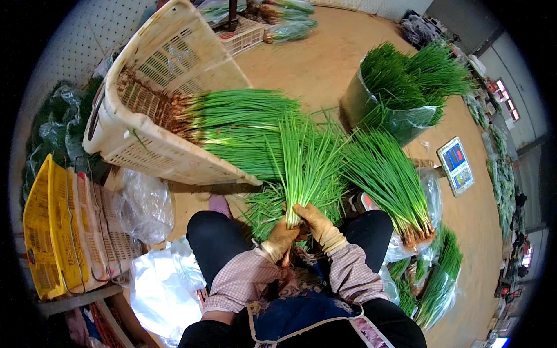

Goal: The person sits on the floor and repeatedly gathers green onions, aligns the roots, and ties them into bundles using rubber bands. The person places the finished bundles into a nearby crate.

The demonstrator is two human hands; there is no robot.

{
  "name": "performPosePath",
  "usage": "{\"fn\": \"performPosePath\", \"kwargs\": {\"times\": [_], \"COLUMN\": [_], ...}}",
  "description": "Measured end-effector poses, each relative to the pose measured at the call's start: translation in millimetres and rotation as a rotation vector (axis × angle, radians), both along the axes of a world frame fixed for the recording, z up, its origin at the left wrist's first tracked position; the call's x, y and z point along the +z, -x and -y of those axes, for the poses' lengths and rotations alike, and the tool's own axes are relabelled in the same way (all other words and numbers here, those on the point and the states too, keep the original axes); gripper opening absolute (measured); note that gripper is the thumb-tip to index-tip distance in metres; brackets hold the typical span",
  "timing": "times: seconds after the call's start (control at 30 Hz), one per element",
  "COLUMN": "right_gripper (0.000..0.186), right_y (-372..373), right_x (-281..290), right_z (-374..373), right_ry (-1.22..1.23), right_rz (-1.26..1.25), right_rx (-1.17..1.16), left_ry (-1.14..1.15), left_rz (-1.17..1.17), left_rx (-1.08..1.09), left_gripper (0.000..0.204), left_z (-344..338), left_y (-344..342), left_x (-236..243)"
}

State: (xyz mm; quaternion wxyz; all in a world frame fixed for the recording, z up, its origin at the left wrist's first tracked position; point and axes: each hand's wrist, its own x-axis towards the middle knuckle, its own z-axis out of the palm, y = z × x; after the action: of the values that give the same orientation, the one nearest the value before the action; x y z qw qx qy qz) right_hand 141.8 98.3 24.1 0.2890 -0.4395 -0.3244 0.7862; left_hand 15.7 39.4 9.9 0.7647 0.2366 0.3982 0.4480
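A bunch of green onions (304, 156) stands between my knees, leaves fanning upward and away from me. My left hand (282, 236), in a tan work glove, is closed around its pale lower stems. My right hand (320, 225), gloved alike, closes on the same stems from the other side, its thumb across the front. The roots are mostly hidden by my hands. Beyond the bunch, more green onions (249, 116) lie in a tipped cream plastic crate (168, 136), roots inward. Loose green leaves (264, 211) are heaped beneath my hands.
To the right, a pile of green onions (389, 180) lies roots toward me, beside a bagged upright bundle (391, 110) and a digital scale (456, 166). Bagged onions (438, 284) lie lower right. At left are yellow crates (49, 226), clear plastic (145, 209) and white plastic bags (165, 287).
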Motion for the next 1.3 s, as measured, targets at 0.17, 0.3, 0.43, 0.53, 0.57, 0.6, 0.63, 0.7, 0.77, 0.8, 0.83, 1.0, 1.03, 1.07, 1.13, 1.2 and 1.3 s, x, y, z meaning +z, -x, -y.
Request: {"fn": "performPosePath", "kwargs": {"times": [0.17, 0.3, 0.43, 0.53, 0.57, 0.6, 0.63, 0.7, 0.77, 0.8, 0.83, 1.0, 1.03, 1.07, 1.13, 1.2, 1.3], "right_gripper": [0.061, 0.051, 0.046, 0.049, 0.052, 0.056, 0.057, 0.056, 0.057, 0.058, 0.059, 0.061, 0.05, 0.039, 0.036, 0.03, 0.018], "right_y": [21, 29, 11, 19, 24, 28, 30, 39, 57, 62, 68, 32, 21, 26, -19, -34, -51], "right_x": [27, 21, 11, 6, 2, -2, -6, -13, 16, 34, 46, -11, -30, 6, 18, 71, 90], "right_z": [-12, -17, -18, -8, -1, 2, 4, 13, 20, 22, 24, 21, 16, -1, -3, -8, -27], "right_ry": [-0.142, -0.134, -0.189, -0.212, -0.232, -0.253, -0.135, -0.205, -0.168, -0.175, -0.178, -0.405, -0.873, -0.492, -0.572, -0.673, -0.939], "right_rz": [0.161, 0.106, 0.083, 0.164, 0.228, 0.292, 0.216, 0.087, 0.119, 0.232, 0.34, 0.534, 0.5, 0.803, 0.761, 0.965, 0.545], "right_rx": [-0.149, -0.178, -0.095, 0.083, 0.154, 0.221, 0.326, 0.298, 0.353, 0.398, 0.446, 0.717, 0.564, 0.898, 0.45, 0.082, -0.453], "left_ry": [-0.227, -0.385, -0.335, -0.328, -0.26, -0.194, -0.127, -0.242, -0.299, -0.246, -0.19, -0.151, -0.141, -0.099, -0.058, -0.068, -0.078], "left_rz": [-0.521, -0.459, -0.179, -0.104, -0.067, -0.028, 0.012, 0.041, 0.028, 0.008, -0.016, 0.001, -0.013, -0.02, -0.002, -0.008, -0.021], "left_rx": [-0.085, -0.078, 0.02, 0.159, 0.171, 0.181, 0.188, 0.163, 0.09, 0.041, -0.006, -0.17, -0.167, -0.197, -0.295, -0.263, -0.307], "left_gripper": [0.041, 0.066, 0.085, 0.08, 0.075, 0.071, 0.067, 0.059, 0.052, 0.051, 0.049, 0.036, 0.036, 0.037, 0.038, 0.038, 0.035], "left_z": [0, -5, -31, -53, -59, -65, -70, -72, -70, -71, -71, -69, -68, -63, -64, -58, -56], "left_y": [1, -4, 17, 32, 38, 44, 49, 48, 56, 58, 62, 53, 49, 59, 61, 57, 49], "left_x": [-3, -35, 10, 39, 39, 36, 35, 39, 32, 28, 25, 15, 15, 5, -5, 6, 9]}}
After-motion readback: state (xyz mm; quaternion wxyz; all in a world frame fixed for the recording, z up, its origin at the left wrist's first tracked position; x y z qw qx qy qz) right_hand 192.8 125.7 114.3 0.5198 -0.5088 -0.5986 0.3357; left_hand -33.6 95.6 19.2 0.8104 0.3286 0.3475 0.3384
